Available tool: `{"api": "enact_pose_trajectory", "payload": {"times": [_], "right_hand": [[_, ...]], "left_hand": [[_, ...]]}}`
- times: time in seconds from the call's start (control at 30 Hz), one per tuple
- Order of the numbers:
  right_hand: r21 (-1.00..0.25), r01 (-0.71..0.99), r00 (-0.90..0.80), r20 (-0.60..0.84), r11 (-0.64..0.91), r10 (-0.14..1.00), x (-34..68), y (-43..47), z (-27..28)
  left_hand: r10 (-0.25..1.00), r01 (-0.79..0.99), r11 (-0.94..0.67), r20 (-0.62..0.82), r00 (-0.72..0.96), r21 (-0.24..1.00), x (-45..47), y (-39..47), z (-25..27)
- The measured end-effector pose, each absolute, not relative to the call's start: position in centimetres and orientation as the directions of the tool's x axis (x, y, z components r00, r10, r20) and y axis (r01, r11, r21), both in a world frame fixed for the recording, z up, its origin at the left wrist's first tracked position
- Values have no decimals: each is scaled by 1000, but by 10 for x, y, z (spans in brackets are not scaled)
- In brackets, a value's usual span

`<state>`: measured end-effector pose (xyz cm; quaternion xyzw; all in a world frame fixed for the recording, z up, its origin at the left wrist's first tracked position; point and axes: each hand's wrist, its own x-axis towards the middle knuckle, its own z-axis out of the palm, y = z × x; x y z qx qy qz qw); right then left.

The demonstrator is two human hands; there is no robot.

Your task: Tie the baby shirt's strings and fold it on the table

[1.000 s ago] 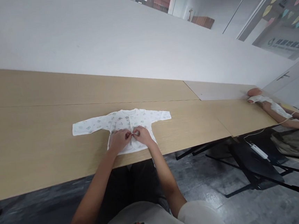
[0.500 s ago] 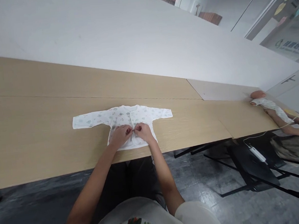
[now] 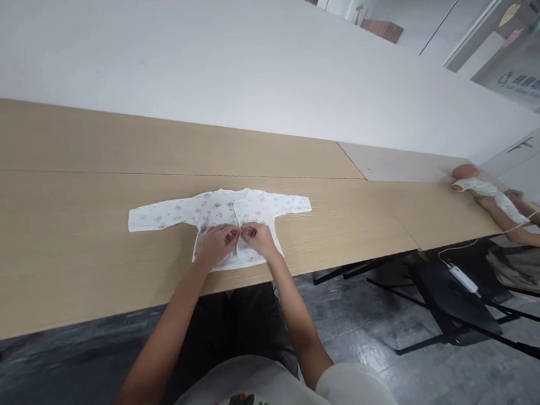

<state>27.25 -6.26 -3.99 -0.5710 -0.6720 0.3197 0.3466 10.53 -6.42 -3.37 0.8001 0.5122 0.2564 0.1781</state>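
Note:
A small white baby shirt [image 3: 256, 207] with a scattered print lies flat near the table's front edge, its sleeves spread out to both sides. My left hand [image 3: 218, 245] rests over the lower left of its front, fingertips pinched at the centre opening. From the other side my right hand [image 3: 258, 238] pinches the edge of the same opening, so the fingertips of both hands nearly meet. The small bit of cloth or fastener between the fingers is hidden.
The wooden table [image 3: 66, 245] runs along a white wall [image 3: 167, 60]. Far right, another person's arms [image 3: 537, 236] reach to a baby doll [image 3: 466, 171] in white clothing. Black folding chairs [image 3: 454, 306] stand at the front right, with a white power strip [image 3: 463, 279] on a cable.
Both hands stay pinched at the shirt's opening with hardly any movement. The other person's hands have shifted slightly by the doll, and the view has moved a little.

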Motion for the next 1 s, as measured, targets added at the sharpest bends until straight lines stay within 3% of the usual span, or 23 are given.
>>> {"api": "enact_pose_trajectory", "payload": {"times": [0.37,0.7,0.87,1.0], "right_hand": [[-850,496,-126,132,178,983,271,-64,-41],[-807,581,23,140,101,990,273,-67,-32],[-807,588,110,144,52,983,274,-60,-28],[-743,669,172,118,-28,978,273,-37,-19]], "left_hand": [[917,757,-398,227,327,519,106,-63,-35],[935,784,-347,253,248,515,105,-67,-30],[970,751,-241,177,167,615,102,-54,-31],[975,778,-213,74,210,591,100,-21,-33]]}}
